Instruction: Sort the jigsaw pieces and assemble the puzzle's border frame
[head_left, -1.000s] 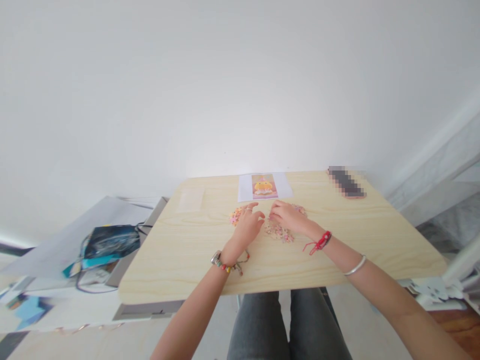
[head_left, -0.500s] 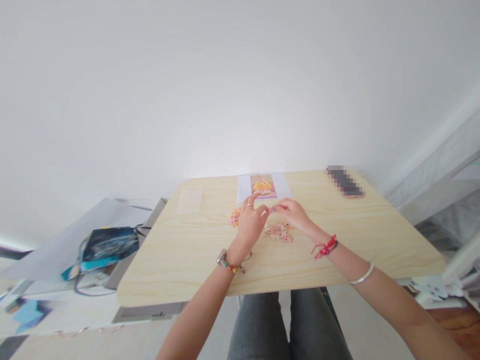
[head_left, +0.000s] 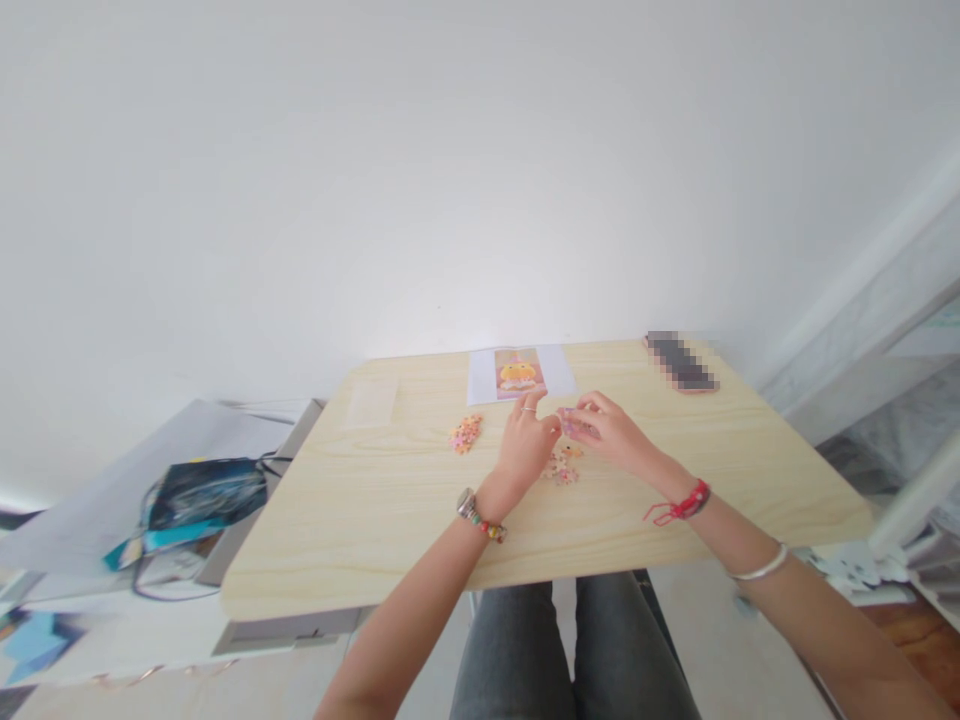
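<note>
My left hand (head_left: 525, 447) and my right hand (head_left: 607, 430) meet just above a light wooden table (head_left: 390, 520), fingertips pinched together around a small pinkish puzzle piece (head_left: 568, 424). Below the hands lies a small pile of pink and yellow pieces (head_left: 561, 468). A second little pile of pieces (head_left: 465, 434) lies to the left. A printed picture of a yellow figure on a white sheet (head_left: 519, 373) lies at the table's far edge.
A phone (head_left: 681, 362) lies at the far right corner. A pale translucent bag (head_left: 371, 403) lies at the far left. Left of the table, a lower surface holds a dark blue pouch with cords (head_left: 196, 494) and papers. A white wall stands behind.
Both hands have lifted off the pile of pieces and come together, pinching a small piece. The view has shifted slightly, so things sit further left.
</note>
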